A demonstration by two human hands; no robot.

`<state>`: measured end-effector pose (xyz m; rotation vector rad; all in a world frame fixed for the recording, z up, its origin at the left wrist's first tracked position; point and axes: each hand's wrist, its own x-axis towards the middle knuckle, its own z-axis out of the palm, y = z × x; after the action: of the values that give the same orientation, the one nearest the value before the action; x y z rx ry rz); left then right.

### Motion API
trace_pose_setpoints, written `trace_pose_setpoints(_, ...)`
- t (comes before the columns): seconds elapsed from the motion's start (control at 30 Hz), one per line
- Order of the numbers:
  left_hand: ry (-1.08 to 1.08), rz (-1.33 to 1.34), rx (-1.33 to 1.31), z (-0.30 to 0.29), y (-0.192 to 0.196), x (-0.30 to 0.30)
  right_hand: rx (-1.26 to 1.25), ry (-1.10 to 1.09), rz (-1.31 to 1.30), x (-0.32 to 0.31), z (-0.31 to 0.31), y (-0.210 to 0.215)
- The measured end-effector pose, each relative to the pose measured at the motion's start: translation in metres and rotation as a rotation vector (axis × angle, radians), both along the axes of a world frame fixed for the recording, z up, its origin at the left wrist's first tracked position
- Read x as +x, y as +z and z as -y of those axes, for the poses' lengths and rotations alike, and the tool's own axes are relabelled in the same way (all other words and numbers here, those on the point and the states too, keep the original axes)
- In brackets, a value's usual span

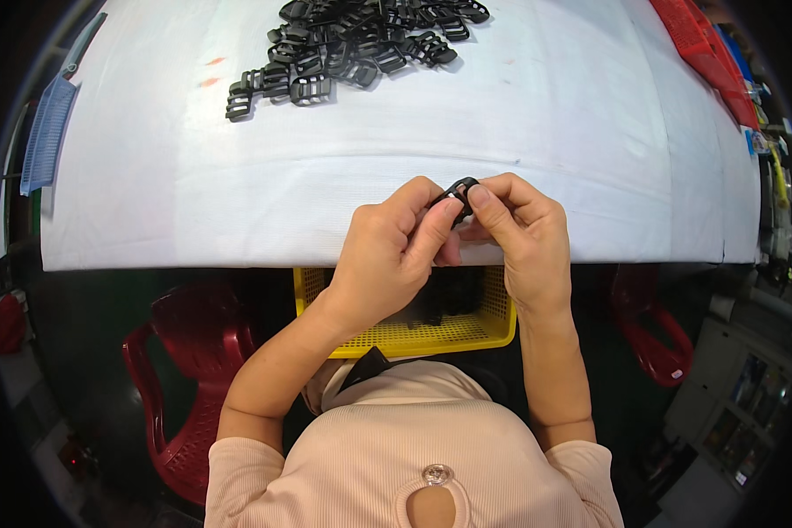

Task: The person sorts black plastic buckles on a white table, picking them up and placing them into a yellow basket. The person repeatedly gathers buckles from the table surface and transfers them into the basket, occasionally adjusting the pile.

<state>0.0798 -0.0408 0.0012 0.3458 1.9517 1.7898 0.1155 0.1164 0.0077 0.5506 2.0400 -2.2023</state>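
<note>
Between my two hands is a black plastic buckle (459, 189), held just above the near edge of the white-covered table (264, 207). My left hand (394, 238) pinches its left side with thumb and fingers. On the other side, the thumb and fingers of my right hand (524, 224) close on the buckle's right end. Fingers hide much of the piece. Farther off on the table lies a heap of similar black buckles (352, 44). Below my hands, a yellow plastic basket (405, 339) sits at my lap, with dark pieces inside that I cannot make out clearly.
A red plastic chair (198, 378) stands at the left and part of another red chair (660, 343) at the right. A blue basket (48, 136) is beside the table's left edge. Along the far right edge is a red basket (700, 48).
</note>
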Motion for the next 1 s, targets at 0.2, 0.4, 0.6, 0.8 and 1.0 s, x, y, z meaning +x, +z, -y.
trace_pose_setpoints(0.2, -0.079, -0.107, -0.059, 0.002, 0.004, 0.000, 0.210, 0.007, 0.013, -0.001, 0.001, 0.001)
trace_pose_setpoints(0.4, -0.330, -0.447, -0.460, 0.011, 0.009, -0.011, 0.548, -0.004, -0.219, -0.056, -0.016, 0.006)
trace_pose_setpoints(0.6, 0.106, -0.805, -0.712, 0.004, 0.011, -0.056, 1.155, 0.136, -0.700, -0.128, -0.021, -0.020)
trace_pose_setpoints(0.8, 0.301, -1.106, -0.796, 0.026, 0.002, -0.121, 1.037, 0.460, -0.522, -0.100, -0.024, -0.001)
trace_pose_setpoints(1.0, 0.237, -0.980, -0.716, 0.032, 0.005, -0.121, 0.751, 0.328, -0.269, -0.065, -0.058, 0.012)
